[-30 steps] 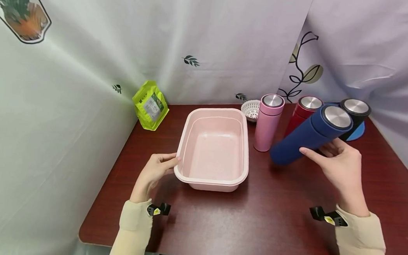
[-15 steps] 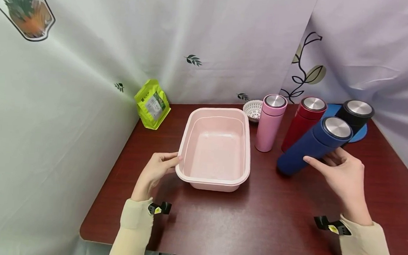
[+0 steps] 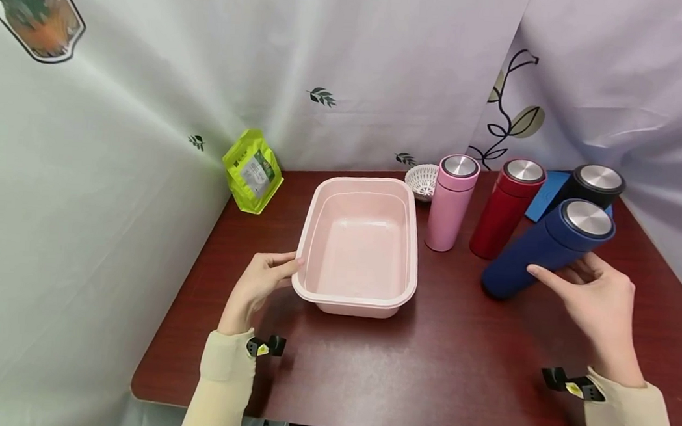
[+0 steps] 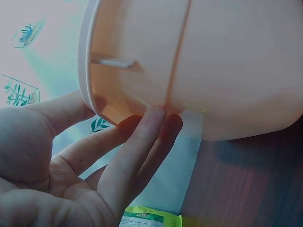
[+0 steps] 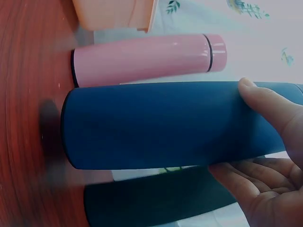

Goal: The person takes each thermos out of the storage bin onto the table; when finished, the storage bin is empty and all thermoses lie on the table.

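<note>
My left hand [image 3: 259, 289] pinches the left rim of a pale pink plastic basin [image 3: 357, 256]; in the left wrist view, the thumb is at the rim and the fingers lie against the outer wall. On the right, my right hand [image 3: 596, 303] grips a dark blue thermos [image 3: 540, 254] with a silver-topped lid. The thermos leans, lid toward the right, and in the right wrist view its base [image 5: 68, 127] hovers just off the table. Behind it stand a red thermos [image 3: 506, 210] and a black thermos [image 3: 577, 188], partly hidden. A pink thermos [image 3: 450, 206] stands beside the basin.
A white woven basket [image 3: 420, 181] sits behind the pink thermos. Some flat blue item [image 3: 538, 202] lies behind the black one. A lime-green pouch [image 3: 253, 172] stands at the back left of the brown table [image 3: 424, 387], against the curtain [image 3: 369, 136].
My right hand has moved the blue thermos rightward and slightly nearer to me, away from the pink thermos, uncovering more of the red one. The left hand and basin have stayed put.
</note>
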A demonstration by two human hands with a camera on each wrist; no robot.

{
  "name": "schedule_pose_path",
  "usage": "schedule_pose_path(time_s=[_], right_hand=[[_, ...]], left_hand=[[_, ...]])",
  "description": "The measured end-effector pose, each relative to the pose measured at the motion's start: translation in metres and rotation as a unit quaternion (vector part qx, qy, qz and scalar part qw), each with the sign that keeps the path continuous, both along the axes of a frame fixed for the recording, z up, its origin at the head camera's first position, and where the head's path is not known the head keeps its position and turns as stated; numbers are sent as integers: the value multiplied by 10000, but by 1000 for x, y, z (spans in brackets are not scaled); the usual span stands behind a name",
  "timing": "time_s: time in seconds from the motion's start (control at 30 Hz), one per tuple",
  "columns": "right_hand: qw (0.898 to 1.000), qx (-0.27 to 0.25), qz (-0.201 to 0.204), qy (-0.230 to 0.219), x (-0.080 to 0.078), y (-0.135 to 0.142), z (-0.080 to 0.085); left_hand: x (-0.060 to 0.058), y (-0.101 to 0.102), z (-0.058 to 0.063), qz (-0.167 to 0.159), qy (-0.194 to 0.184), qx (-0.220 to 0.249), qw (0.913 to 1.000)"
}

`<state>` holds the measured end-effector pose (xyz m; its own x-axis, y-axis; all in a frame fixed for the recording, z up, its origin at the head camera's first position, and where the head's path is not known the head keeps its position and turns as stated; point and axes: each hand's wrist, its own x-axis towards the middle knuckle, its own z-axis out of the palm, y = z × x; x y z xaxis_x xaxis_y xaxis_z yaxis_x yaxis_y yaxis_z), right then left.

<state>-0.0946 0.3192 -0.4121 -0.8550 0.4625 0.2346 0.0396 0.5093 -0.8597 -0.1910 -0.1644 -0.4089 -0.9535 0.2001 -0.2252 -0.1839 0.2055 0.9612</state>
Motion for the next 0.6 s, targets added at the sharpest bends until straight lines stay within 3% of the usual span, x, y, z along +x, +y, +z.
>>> schedule_pose_path(time_s=[0.6], right_hand=[[9960,92,-790,-397,10,38,1]], left_hand=[[-3,0,-1,-41,29,116,9999]])
